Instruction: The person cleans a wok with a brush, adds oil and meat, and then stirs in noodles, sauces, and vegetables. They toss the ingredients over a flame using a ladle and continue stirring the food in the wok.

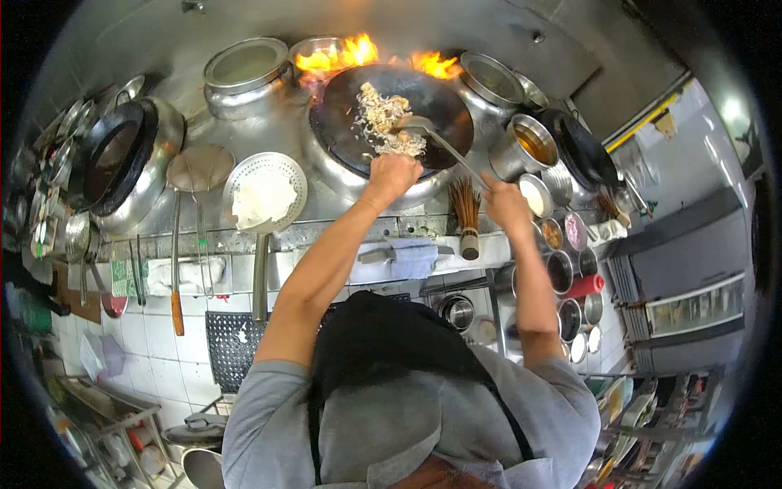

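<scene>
A dark wok (444, 102) sits on the burner in front of me, with flames (358, 50) rising behind its far rim. Pale, shredded, noodle-like food (376, 114) lies along its middle. My left hand (394, 176) is closed at the near rim of the wok, though the exact part it grips is hidden under the fingers. In my right hand (507, 202) is the long handle of a metal ladle (417, 125). The ladle's bowl is inside the wok, touching or just above the food.
Left of the wok, a perforated skimmer (285, 167) holds something white beside a wire strainer (199, 167). A bamboo brush (467, 208) stands between my arms. At right are a pot of brown liquid (533, 143) and several small containers (559, 267). A second wok (114, 155) sits far left.
</scene>
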